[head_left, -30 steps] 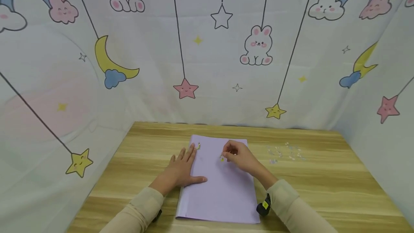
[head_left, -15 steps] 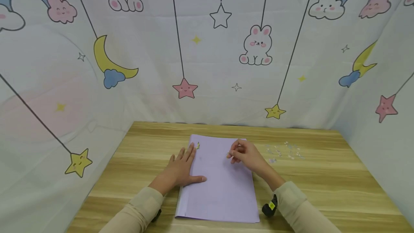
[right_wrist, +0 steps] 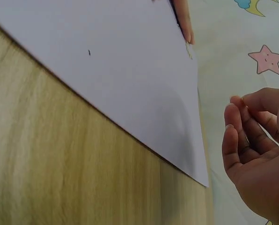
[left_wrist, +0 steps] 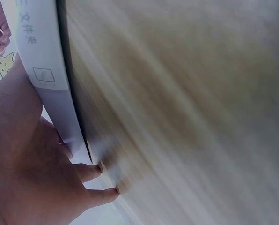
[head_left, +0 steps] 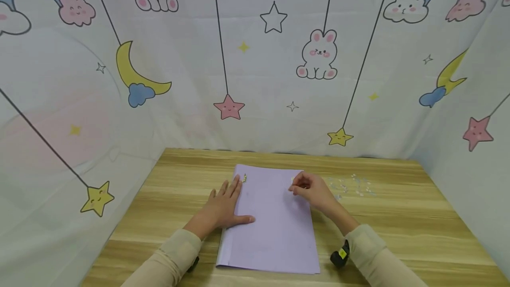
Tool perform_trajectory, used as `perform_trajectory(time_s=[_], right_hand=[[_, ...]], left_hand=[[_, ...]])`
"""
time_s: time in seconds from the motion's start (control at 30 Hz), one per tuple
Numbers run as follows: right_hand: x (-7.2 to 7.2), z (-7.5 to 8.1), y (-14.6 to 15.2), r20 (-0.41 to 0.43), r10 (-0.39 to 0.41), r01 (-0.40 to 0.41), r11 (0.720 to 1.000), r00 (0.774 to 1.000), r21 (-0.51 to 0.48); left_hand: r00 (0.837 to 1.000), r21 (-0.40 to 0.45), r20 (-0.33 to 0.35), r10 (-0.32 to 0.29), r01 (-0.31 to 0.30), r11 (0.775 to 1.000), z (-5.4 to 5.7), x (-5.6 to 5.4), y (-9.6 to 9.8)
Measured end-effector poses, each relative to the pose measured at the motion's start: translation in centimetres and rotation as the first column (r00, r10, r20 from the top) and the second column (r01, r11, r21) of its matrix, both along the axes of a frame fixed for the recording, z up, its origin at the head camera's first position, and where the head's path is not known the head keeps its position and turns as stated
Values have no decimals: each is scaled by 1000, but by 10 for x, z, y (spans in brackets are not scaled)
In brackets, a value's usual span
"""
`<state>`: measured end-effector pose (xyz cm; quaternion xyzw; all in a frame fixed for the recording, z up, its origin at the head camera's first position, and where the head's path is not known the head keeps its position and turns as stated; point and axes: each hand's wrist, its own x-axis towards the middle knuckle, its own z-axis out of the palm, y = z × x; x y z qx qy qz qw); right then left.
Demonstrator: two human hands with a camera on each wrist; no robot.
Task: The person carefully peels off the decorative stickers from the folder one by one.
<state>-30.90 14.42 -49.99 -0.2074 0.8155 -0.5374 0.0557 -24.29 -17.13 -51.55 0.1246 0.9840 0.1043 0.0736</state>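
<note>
A light purple file folder [head_left: 271, 229] lies on the table, its white spine label [left_wrist: 41, 42] showing in the left wrist view. My left hand [head_left: 223, 209] rests spread over the spine edge, thumb on the cover. By its fingertips, a small yellow-green sticker-like piece [head_left: 245, 178] is on the cover's upper left corner. Above the upper right part of the cover, my right hand [head_left: 312, 189] pinches a tiny pale yellow piece [head_left: 292, 179] between thumb and forefinger. Its exact kind is too small to tell, and the fingers mostly hide it in the right wrist view.
Several tiny clear and whitish pieces [head_left: 352, 186] lie scattered on the wooden table [head_left: 398, 234] right of the folder. A white printed cloth [head_left: 191, 79] hangs behind the table and along both sides.
My right hand has moved rightward across the cover toward its upper right corner, still pinching the tiny piece. The left hand and folder have stayed in place.
</note>
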Motion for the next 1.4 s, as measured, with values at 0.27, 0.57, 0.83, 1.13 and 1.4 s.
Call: perform_trajectory(time_s=[0.27,0.57,0.83,1.13,1.4], right_hand=[[-5,-4,19,-28,-3,3,1000,1000,14],[-7,-3,43,-83,-9,16,996,997,85],[-4,1,62,-122,-60,76,989,991,130],[-3,3,87,-130,-130,155,966,983,208],[-7,-1,116,-182,-157,198,952,971,234]], left_hand=[[1000,-1,5,2,-2,1000,2,1,1],[1000,10,9,2,-2,1000,-1,-1,0],[1000,-2,-12,-2,2,1000,-14,-8,-4],[1000,-3,11,-5,5,1000,-9,-6,-2],[1000,11,11,-2,2,1000,0,0,0]])
